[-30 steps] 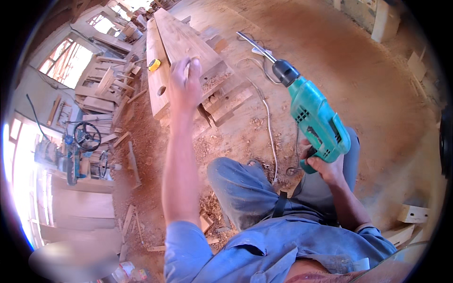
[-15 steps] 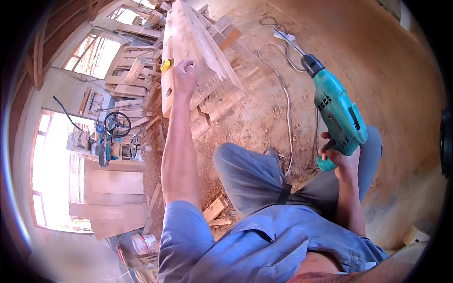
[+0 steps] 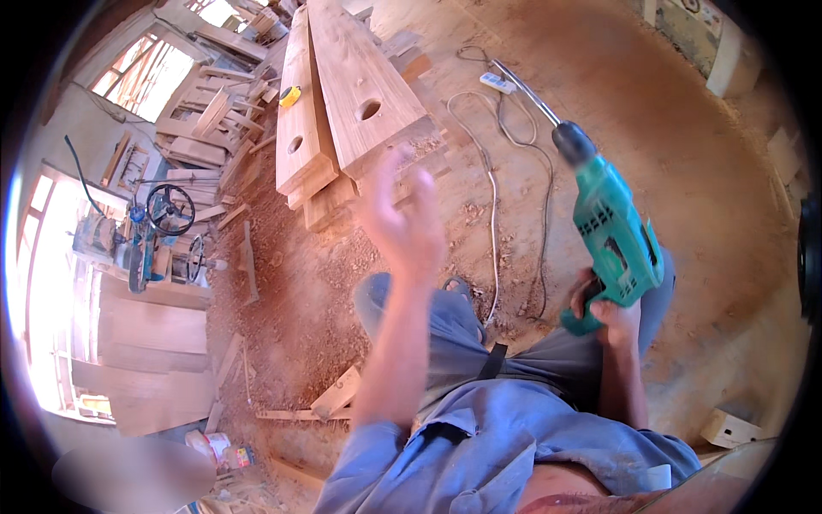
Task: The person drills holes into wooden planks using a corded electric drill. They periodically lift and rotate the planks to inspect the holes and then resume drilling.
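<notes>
In my right hand (image 3: 615, 319) is a green power drill (image 3: 618, 230), gripped by its handle. Its long bit (image 3: 533, 96) points up and away from me. My left hand (image 3: 401, 218), somewhat blurred, hangs just short of the near end of a wide wooden plank (image 3: 360, 73), fingers apart and nothing seen in them. That plank has a round hole (image 3: 368, 110) near its end. Left of it lies a second plank (image 3: 306, 158), also with a hole, and a yellow tape measure (image 3: 290, 96) rests on it.
A pale cable (image 3: 492, 197) and a dark one run over the dusty floor, by a white power strip (image 3: 497, 82). Wood offcuts (image 3: 336, 392) lie near my left knee. A machine with a black handwheel (image 3: 170, 210) and stacked boards (image 3: 154, 325) stand on the left.
My left hand has come off the planks, back toward me and rightward, its fingers opening. The two planks now show a gap and both holes. The drill stays in my right hand.
</notes>
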Tool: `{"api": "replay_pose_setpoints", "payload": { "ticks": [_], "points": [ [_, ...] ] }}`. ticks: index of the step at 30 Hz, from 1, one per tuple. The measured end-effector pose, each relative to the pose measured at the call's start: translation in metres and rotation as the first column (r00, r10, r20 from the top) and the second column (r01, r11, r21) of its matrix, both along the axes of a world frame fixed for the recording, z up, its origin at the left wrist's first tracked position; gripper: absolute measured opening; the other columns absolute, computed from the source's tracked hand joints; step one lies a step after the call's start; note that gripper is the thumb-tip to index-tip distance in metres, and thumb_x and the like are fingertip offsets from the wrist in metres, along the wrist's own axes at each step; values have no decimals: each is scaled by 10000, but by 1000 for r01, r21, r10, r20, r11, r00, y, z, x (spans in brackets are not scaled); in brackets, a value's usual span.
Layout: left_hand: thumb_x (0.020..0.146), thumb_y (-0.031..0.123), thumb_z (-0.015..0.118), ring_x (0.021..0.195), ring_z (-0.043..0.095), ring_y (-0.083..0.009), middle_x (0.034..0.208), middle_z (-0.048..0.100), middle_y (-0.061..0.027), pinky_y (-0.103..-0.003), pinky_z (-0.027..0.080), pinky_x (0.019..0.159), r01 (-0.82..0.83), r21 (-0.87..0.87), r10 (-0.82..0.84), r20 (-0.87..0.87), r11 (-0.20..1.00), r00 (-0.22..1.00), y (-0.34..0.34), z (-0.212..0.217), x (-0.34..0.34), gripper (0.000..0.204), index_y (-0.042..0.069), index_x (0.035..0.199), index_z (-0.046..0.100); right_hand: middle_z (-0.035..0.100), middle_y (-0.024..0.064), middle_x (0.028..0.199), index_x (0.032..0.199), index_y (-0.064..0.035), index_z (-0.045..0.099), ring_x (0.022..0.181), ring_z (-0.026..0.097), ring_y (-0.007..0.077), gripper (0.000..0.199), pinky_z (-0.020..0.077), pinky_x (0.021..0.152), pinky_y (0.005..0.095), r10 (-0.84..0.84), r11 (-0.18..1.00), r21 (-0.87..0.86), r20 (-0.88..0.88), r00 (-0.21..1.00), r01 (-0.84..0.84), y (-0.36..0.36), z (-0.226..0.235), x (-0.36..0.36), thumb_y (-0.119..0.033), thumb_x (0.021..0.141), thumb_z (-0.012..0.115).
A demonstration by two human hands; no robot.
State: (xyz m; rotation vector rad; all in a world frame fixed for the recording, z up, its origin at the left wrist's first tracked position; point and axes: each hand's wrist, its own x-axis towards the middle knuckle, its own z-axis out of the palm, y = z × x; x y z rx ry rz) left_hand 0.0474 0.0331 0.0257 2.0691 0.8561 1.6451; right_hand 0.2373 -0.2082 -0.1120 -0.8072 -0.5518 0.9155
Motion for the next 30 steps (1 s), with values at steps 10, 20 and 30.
{"api": "replay_pose_setpoints", "payload": {
  "ticks": [10,20,30],
  "points": [
    [812,363,911,1010,685,-209,1093,696,-122,-371,564,922,841,-522,-377,815,-145,440,-129,-18,3,635,-19,1241,639,727,148,1126,1324,23,603,892,724,245,684,586,746,352,136,979,-153,9,991,-133,-61,49,-109,-96,733,926],
    [866,342,814,933,707,-284,1070,680,-176,-454,614,824,836,-529,-269,834,-144,482,-113,-36,-13,574,11,1257,556,719,113,1154,1306,3,631,952,701,206,512,576,819,344,224,959,-201,120,967,-197,-45,54,-124,-38,836,832],
    [844,360,833,935,713,-308,1093,681,-216,-471,616,836,829,-547,-217,828,-115,517,-92,-37,-16,669,7,1317,518,699,82,1084,1258,-9,632,915,679,168,444,572,806,327,217,942,-288,138,966,-170,-25,69,-128,-20,850,807]
  ]
}}
